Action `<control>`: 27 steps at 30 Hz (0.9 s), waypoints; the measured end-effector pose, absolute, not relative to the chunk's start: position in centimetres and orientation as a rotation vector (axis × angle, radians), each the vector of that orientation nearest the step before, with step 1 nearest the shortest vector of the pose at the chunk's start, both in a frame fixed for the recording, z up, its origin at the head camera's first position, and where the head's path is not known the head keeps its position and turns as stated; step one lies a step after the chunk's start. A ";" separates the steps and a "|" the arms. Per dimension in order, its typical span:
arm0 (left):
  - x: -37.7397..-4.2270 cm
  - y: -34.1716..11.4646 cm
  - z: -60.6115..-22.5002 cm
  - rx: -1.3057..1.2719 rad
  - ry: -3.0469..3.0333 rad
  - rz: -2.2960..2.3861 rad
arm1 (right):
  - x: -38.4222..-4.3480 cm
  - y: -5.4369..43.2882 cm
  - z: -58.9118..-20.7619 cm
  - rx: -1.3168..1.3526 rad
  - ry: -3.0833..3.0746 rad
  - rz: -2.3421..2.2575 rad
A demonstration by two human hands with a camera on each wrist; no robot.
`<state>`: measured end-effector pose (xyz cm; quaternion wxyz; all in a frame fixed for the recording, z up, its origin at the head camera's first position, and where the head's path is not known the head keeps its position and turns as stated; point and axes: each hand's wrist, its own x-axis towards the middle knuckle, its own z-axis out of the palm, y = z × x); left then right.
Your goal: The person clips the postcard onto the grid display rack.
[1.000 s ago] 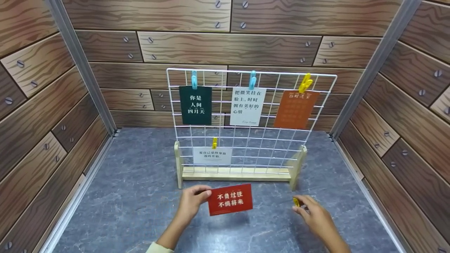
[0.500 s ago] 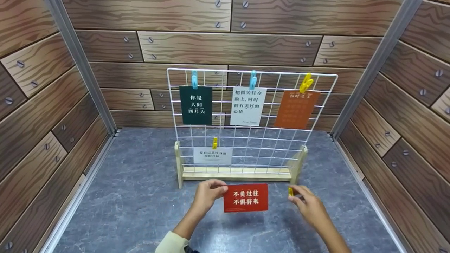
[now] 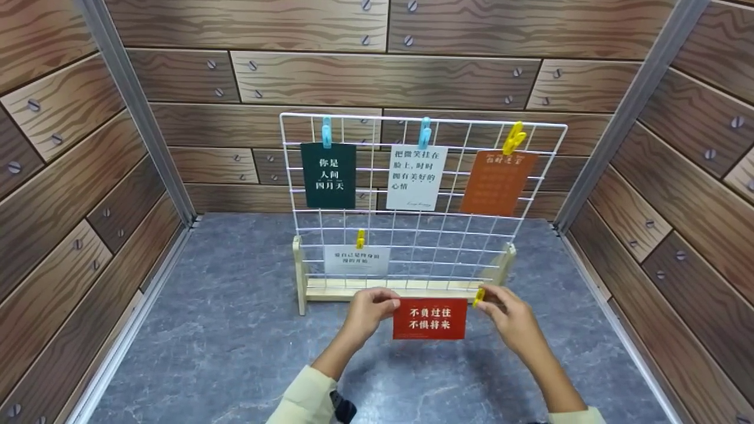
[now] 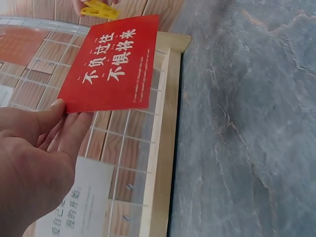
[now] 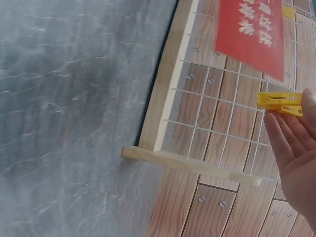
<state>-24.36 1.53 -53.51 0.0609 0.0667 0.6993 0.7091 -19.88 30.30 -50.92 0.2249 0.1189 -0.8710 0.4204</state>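
Observation:
My left hand [image 3: 366, 317] pinches the upper left corner of a red card [image 3: 429, 328] with white characters, held in front of the wire grid rack [image 3: 447, 226]. In the left wrist view, thumb and fingers of that hand [image 4: 37, 158] grip the card's edge [image 4: 116, 66]. My right hand [image 3: 511, 313] pinches a yellow clip [image 3: 479, 297] just right of the card, apart from it. The right wrist view shows the clip [image 5: 280, 102] between thumb and fingertips, its jaw end pointing toward the rack side.
Hanging on the grid are a dark green card [image 3: 328, 176], a white card [image 3: 414, 179], an orange card [image 3: 498, 184] and a smaller white card [image 3: 356, 261], held by blue and yellow clips. The rack's wooden base [image 3: 400, 290] stands on a grey marbled surface [image 3: 235, 330]. Wood-patterned walls enclose it.
The left hand has carried the red card rightward and up toward the rack, levelling it. The right hand has moved the yellow clip forward and slightly left, closer to the card.

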 end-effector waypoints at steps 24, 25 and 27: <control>-29.7 6.4 -51.9 0.145 2.236 2.192 | -24.6 30.6 -48.5 0.250 -2.189 1.117; -29.9 6.6 -51.8 0.144 2.231 2.198 | -24.7 30.6 -48.6 0.248 -2.180 1.119; -30.3 7.1 -51.6 0.145 2.230 2.198 | -25.1 30.6 -48.7 0.243 -2.166 1.120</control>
